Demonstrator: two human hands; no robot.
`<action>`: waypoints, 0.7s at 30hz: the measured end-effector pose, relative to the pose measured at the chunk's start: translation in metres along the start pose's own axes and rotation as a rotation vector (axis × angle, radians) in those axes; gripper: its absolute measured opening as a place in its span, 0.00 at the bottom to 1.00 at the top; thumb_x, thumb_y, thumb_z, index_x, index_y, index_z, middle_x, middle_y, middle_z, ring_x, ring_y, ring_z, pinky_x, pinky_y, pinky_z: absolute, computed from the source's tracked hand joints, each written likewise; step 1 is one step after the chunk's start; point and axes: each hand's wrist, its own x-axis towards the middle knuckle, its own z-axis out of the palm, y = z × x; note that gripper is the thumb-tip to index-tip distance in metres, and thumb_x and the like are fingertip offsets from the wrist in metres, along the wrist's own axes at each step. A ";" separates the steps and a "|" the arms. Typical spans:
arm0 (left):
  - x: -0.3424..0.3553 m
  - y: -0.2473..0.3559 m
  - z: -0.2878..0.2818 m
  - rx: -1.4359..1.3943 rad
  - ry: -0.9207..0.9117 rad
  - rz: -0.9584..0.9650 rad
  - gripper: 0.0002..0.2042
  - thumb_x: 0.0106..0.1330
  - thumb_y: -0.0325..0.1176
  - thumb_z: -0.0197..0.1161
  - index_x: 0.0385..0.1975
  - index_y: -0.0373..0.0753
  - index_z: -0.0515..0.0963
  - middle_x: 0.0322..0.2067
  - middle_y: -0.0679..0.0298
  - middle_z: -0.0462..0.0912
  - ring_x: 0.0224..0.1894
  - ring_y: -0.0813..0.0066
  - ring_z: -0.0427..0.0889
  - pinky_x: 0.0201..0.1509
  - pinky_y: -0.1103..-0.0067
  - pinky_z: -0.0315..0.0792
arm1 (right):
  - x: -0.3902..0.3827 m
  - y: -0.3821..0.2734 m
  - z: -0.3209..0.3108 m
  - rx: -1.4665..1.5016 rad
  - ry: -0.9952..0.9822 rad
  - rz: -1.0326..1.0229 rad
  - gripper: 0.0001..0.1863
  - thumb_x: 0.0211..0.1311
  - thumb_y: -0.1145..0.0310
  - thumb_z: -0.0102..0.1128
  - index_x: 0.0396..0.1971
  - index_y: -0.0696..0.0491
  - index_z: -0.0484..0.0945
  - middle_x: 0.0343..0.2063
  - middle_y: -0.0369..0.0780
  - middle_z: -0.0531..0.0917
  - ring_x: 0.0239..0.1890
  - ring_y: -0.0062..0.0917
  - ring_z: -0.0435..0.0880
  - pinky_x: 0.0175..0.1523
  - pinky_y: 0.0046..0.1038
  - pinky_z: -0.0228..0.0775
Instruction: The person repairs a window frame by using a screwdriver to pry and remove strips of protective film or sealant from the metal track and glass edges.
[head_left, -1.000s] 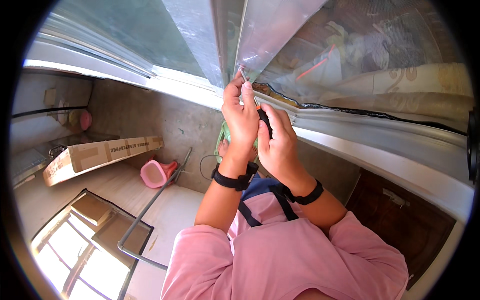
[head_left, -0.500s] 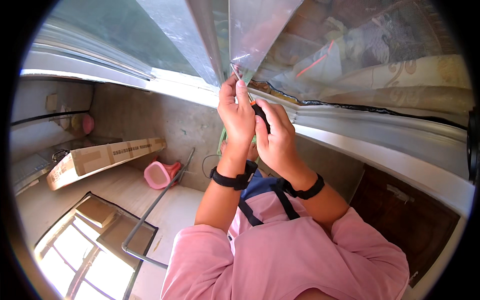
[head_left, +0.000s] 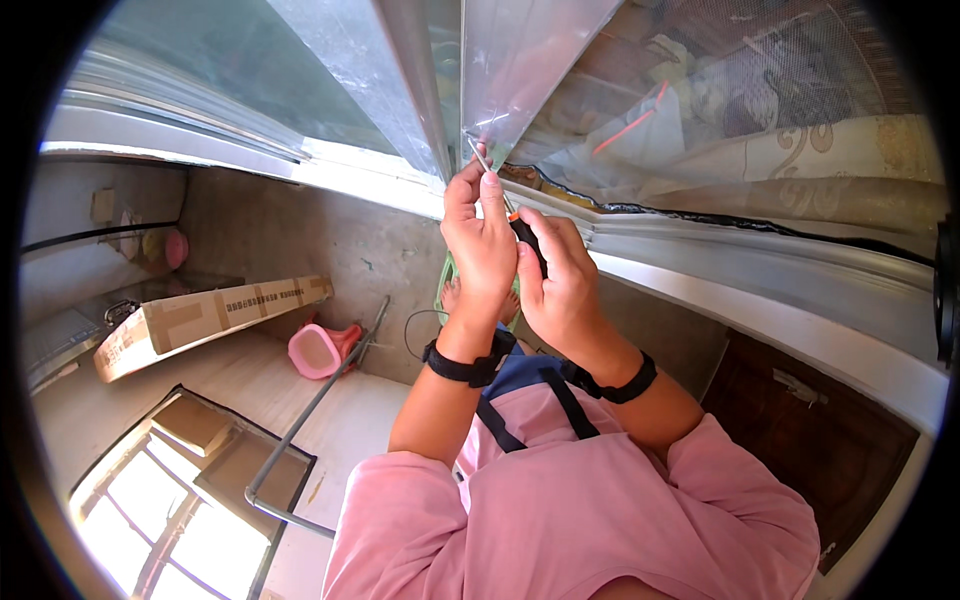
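A screwdriver [head_left: 529, 243] with a black and orange handle and a thin metal shaft points up and slightly left. My right hand [head_left: 565, 290] is wrapped around its handle. Just ahead, my left hand [head_left: 480, 245] closes on the shaft between thumb and fingers. The shaft's tip reaches the lower end of a silver metal window frame [head_left: 525, 55], beside the narrow gap between two upright profiles. Whether the tip sits in a screw is too small to tell. Both my wrists carry black bands.
Right of the frame is a mesh screen [head_left: 780, 60], with a black cable [head_left: 740, 218] along the sill. Below left are a long cardboard box [head_left: 220, 315], a pink basin [head_left: 315, 350] and a grey pipe [head_left: 310, 415]. A green stool [head_left: 448, 272] stands under my feet.
Both hands and the screwdriver have shifted slightly right and toward me. My grips stay the same, and more of my feet shows below.
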 end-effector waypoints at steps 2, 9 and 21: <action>0.003 -0.004 0.000 0.033 0.011 0.057 0.13 0.72 0.32 0.54 0.46 0.28 0.75 0.36 0.57 0.82 0.39 0.77 0.78 0.47 0.79 0.71 | 0.004 0.000 0.003 0.010 0.007 -0.009 0.21 0.57 0.81 0.55 0.53 0.60 0.71 0.39 0.48 0.76 0.39 0.42 0.79 0.43 0.34 0.72; 0.008 -0.004 -0.001 0.241 0.143 0.086 0.11 0.68 0.30 0.58 0.44 0.29 0.78 0.28 0.59 0.84 0.30 0.79 0.81 0.36 0.80 0.74 | -0.003 0.011 -0.015 0.019 -0.020 -0.047 0.19 0.57 0.80 0.57 0.51 0.60 0.73 0.38 0.49 0.78 0.38 0.42 0.79 0.42 0.33 0.72; 0.040 -0.017 0.024 0.320 0.436 0.299 0.06 0.63 0.27 0.63 0.36 0.31 0.83 0.18 0.61 0.83 0.21 0.80 0.81 0.28 0.81 0.74 | -0.051 0.023 -0.072 -0.072 -0.123 0.131 0.16 0.59 0.80 0.56 0.49 0.61 0.75 0.39 0.47 0.80 0.39 0.37 0.81 0.44 0.28 0.72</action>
